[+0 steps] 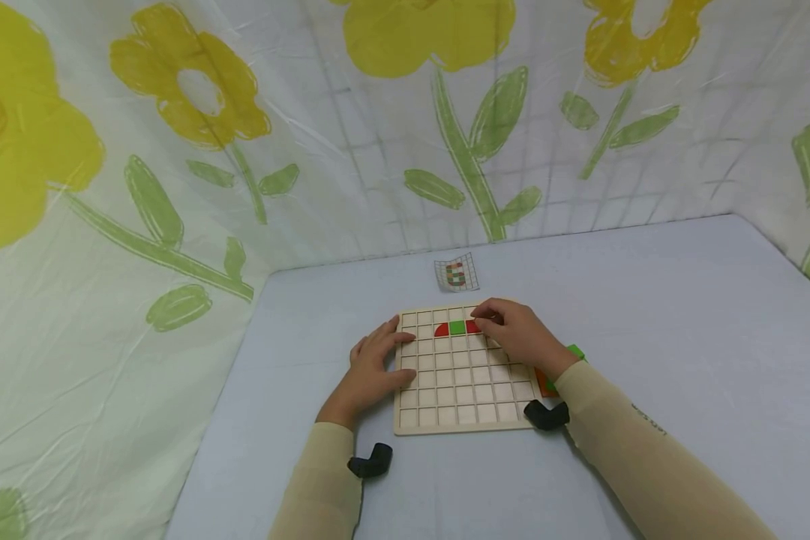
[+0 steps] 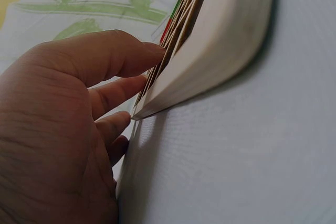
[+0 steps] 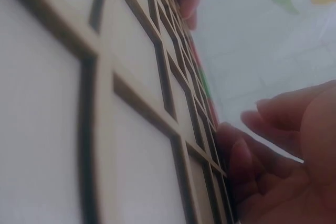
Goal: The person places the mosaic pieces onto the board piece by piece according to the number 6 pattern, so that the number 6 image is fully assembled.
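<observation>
A square wooden grid board (image 1: 444,377) lies on the table, with a red quarter-round tile (image 1: 442,330), a green square tile (image 1: 457,328) and a red tile (image 1: 471,327) side by side in one of its upper rows. My right hand (image 1: 523,337) reaches over the board, fingertips right at the red tile and partly covering it. In the right wrist view its fingers (image 3: 283,114) are loosely bent beside the grid. My left hand (image 1: 373,367) rests at the board's left edge, fingers spread; its thumb (image 2: 115,51) lies over the rim in the left wrist view.
Behind the board lies a small gridded paper (image 1: 456,273) with a coloured pattern. More green (image 1: 576,351) and orange-red pieces (image 1: 543,381) show at the board's right, partly hidden by the right forearm. A flower-printed curtain (image 1: 351,150) stands behind the table (image 1: 648,300).
</observation>
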Demonstrator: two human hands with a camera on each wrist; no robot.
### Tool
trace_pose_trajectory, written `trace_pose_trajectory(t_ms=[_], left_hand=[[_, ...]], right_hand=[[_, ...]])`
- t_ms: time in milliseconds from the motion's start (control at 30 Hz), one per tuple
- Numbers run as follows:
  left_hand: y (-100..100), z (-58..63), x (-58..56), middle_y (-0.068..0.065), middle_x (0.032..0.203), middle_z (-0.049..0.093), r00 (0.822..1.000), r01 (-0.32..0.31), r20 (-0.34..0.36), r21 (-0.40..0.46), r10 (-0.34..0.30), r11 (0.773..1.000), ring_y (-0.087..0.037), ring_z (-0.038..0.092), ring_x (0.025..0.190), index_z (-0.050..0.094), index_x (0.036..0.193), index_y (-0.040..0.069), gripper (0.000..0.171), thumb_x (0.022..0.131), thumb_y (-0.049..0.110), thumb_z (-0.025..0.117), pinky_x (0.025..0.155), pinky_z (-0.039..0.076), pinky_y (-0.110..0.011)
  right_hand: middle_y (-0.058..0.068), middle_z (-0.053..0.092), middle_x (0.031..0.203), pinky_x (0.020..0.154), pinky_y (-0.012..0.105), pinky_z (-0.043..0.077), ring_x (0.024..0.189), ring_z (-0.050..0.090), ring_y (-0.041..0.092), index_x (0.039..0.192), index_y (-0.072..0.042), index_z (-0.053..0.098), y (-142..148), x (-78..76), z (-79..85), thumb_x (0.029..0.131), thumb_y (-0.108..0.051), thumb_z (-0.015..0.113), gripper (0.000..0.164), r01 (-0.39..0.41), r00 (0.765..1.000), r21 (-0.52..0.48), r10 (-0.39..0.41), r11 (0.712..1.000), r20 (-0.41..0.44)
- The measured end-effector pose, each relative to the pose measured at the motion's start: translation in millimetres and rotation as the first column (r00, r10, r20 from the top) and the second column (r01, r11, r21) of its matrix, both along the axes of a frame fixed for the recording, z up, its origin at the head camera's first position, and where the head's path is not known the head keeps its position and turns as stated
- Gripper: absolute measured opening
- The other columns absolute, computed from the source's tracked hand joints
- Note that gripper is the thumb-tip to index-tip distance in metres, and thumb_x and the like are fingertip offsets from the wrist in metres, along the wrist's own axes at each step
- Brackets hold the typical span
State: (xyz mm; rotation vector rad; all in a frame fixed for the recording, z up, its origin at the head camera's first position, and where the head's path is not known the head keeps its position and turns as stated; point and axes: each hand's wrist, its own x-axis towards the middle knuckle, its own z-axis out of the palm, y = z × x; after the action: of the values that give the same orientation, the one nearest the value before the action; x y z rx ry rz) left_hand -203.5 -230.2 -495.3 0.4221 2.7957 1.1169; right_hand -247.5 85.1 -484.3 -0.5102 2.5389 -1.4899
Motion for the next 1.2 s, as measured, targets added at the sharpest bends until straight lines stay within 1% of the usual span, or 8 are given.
trace_pose_trajectory(t_ms=[167, 300, 400, 467, 567, 733, 1033, 1200], left_hand=[[0, -0.4, -0.4, 0.007, 0.178, 0.025, 1.000, -0.002, 0.002, 0.005, 0.002, 1.000, -0.019, 0.017, 0.163, 0.065, 0.147, 0.024, 0.061, 0.089, 0.032, 0.081, 0.127, 0.000, -0.050], [0, -1.2, -0.7, 0.007, 0.178, 0.025, 1.000, -0.004, 0.002, 0.002, 0.004, 1.000, -0.019, 0.018, 0.163, 0.065, 0.147, 0.024, 0.061, 0.089, 0.032, 0.081, 0.127, 0.000, -0.049], [0, -1.9, -0.9, 0.007, 0.178, 0.025, 1.000, -0.005, 0.007, -0.001, 0.005, 1.000, -0.020, 0.018, 0.163, 0.065, 0.147, 0.024, 0.061, 0.089, 0.032, 0.081, 0.127, 0.000, -0.050], [0, -2.1, -1.0, 0.007, 0.178, 0.024, 1.000, -0.007, 0.007, -0.002, 0.007, 1.000, -0.020, 0.018, 0.163, 0.065, 0.147, 0.025, 0.061, 0.089, 0.032, 0.081, 0.127, 0.000, -0.050], [0, -2.6, -1.0, 0.007, 0.178, 0.024, 1.000, -0.007, 0.007, -0.001, 0.007, 1.000, -0.019, 0.017, 0.163, 0.065, 0.147, 0.025, 0.060, 0.089, 0.032, 0.081, 0.127, 0.000, -0.050], [-1, -2.3, -0.6, 0.007, 0.178, 0.024, 1.000, -0.004, 0.005, 0.000, 0.004, 1.000, -0.020, 0.017, 0.163, 0.065, 0.147, 0.025, 0.061, 0.088, 0.032, 0.081, 0.127, 0.000, -0.050], [1, 2.2, 1.2, 0.003, 0.178, 0.025, 1.000, 0.003, 0.009, 0.020, -0.003, 1.000, -0.023, 0.017, 0.163, 0.065, 0.147, 0.022, 0.061, 0.089, 0.031, 0.081, 0.127, 0.000, -0.052], [0, 1.7, 1.5, 0.005, 0.178, 0.025, 1.000, -0.004, 0.010, 0.014, 0.004, 1.000, -0.020, 0.017, 0.163, 0.066, 0.146, 0.023, 0.060, 0.089, 0.031, 0.081, 0.126, 0.000, -0.051]], right_hand=[[0.007, 0.072, 0.123, 0.097, 0.050, 0.050, 0.106, 0.064, 0.026, 0.134, -0.006, 0.071, 0, 0.0, 0.7, 0.113, -0.025, 0.061, 0.030, -0.001, 1.000, -0.007, 0.001, 1.000, 0.003], [0.006, 0.072, 0.119, 0.094, 0.048, 0.052, 0.105, 0.065, 0.026, 0.136, -0.008, 0.070, 1, 0.3, 2.2, 0.114, -0.034, 0.059, 0.036, -0.004, 1.000, -0.039, 0.005, 0.999, 0.028], [0.008, 0.071, 0.117, 0.092, 0.048, 0.053, 0.105, 0.066, 0.028, 0.136, -0.009, 0.070, 3, 0.7, 4.5, 0.114, -0.044, 0.057, 0.043, -0.002, 0.998, -0.096, 0.008, 0.995, 0.065], [0.010, 0.070, 0.119, 0.093, 0.049, 0.054, 0.107, 0.067, 0.029, 0.136, -0.008, 0.069, 4, 0.7, 6.6, 0.114, -0.049, 0.054, 0.048, 0.003, 0.996, -0.144, 0.010, 0.990, 0.087], [0.014, 0.068, 0.127, 0.095, 0.050, 0.053, 0.110, 0.067, 0.033, 0.138, -0.004, 0.067, 5, 1.1, 11.5, 0.115, -0.049, 0.050, 0.053, 0.001, 0.994, -0.216, 0.022, 0.976, 0.103], [0.016, 0.066, 0.134, 0.100, 0.053, 0.051, 0.115, 0.066, 0.036, 0.144, 0.001, 0.061, 6, 2.3, 21.3, 0.117, -0.050, 0.043, 0.060, 0.000, 0.992, -0.276, 0.034, 0.961, 0.119], [0.015, 0.067, 0.133, 0.102, 0.051, 0.052, 0.116, 0.065, 0.036, 0.147, -0.003, 0.059, 11, 6.4, 38.6, 0.115, -0.062, 0.033, 0.073, -0.023, 0.992, -0.339, 0.064, 0.941, 0.111], [0.016, 0.067, 0.134, 0.101, 0.049, 0.052, 0.118, 0.064, 0.041, 0.148, -0.003, 0.057, 17, 7.3, 44.1, 0.115, -0.063, 0.029, 0.074, -0.049, 0.992, -0.375, 0.090, 0.926, 0.092]])
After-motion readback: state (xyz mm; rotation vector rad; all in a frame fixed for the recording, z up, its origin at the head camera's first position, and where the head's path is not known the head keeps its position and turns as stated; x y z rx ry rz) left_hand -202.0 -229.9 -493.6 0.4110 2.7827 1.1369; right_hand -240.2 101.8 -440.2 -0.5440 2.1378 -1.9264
